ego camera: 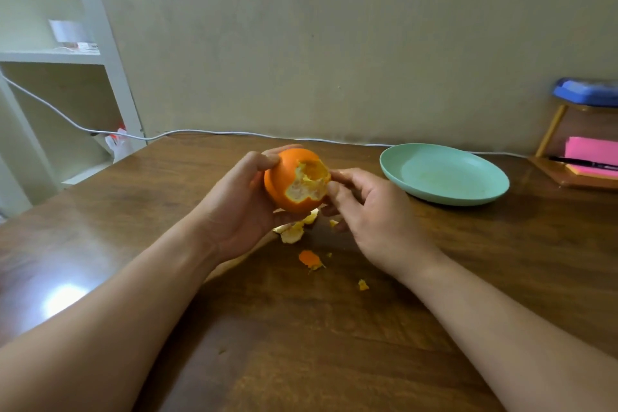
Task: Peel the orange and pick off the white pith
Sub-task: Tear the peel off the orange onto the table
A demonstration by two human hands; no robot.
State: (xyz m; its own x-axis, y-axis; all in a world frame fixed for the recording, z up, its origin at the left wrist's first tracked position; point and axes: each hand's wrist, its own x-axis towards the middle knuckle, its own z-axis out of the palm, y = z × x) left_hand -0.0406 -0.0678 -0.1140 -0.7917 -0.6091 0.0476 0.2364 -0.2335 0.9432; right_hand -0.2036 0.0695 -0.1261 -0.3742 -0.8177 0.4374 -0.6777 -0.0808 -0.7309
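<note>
Orange (296, 181): held up off the table (334, 344) in my left hand. A ragged patch is bared and shows pale pith; most of the skin is still on.
Left hand (240, 207): fingers and thumb curl round the orange, cupping its unpeeled side.
Right hand (364, 211): thumb and forefinger seem to pinch the torn rim of the peel (279, 184), opposite my left palm.
Handling: I judge it light, firm but squashy. The skin tears off in small bits and the flesh bursts if squeezed, so I cradle the unpeeled skin and pull at the torn rim.
Scraps (292, 232): on the table just under the grip, some nearer me.
Plate (444, 174): beyond my right hand, apart from it.
</note>
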